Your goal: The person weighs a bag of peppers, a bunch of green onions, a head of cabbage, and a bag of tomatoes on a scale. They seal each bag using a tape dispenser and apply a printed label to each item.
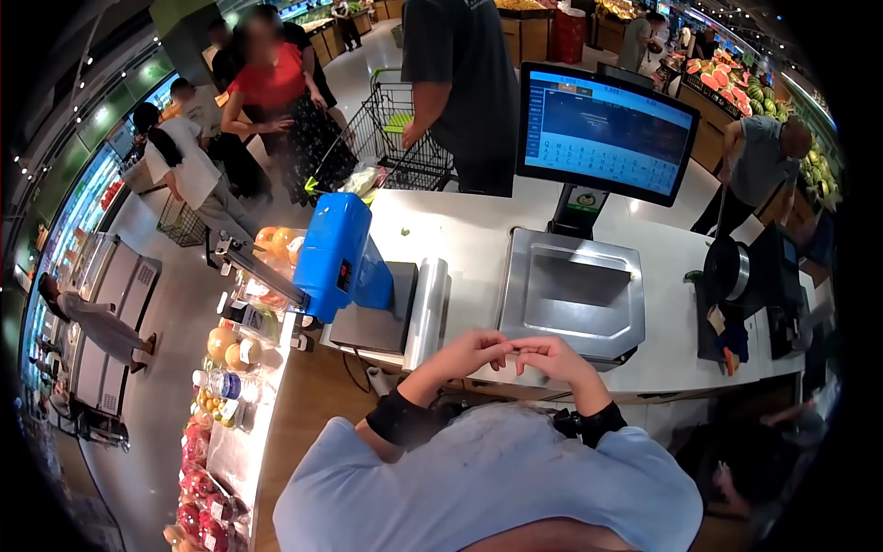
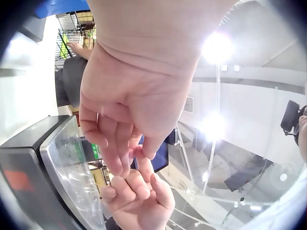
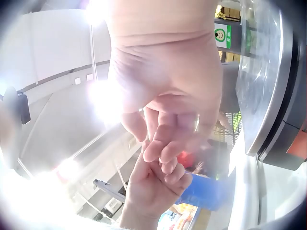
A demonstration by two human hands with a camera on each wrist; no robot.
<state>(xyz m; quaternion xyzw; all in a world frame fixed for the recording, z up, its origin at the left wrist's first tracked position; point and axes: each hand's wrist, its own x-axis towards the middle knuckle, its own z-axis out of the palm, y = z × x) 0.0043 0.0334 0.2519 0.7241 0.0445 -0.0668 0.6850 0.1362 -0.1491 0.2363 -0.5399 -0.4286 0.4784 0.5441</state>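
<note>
Both hands meet in front of the steel scale plate (image 1: 572,294), with no object seen in either. The left hand (image 1: 471,352) comes in from the left and its fingertips touch those of the right hand (image 1: 552,357). Seen from the left wrist, the left hand (image 2: 136,96) hangs palm in view with loosely bent fingers, and its thumb and a finger lie against a finger of the right hand (image 2: 144,201). From the right wrist, the right hand (image 3: 168,81) has softly bent fingers overlapping those of the left hand (image 3: 153,189).
A monitor (image 1: 607,133) stands behind the scale. Left of it are a plastic film roll (image 1: 427,313) and a blue device (image 1: 333,253). Packed fruit (image 1: 204,497) lines the left shelf. A black tape reel (image 1: 727,269) sits at right. Shoppers and a cart (image 1: 405,138) are beyond the counter.
</note>
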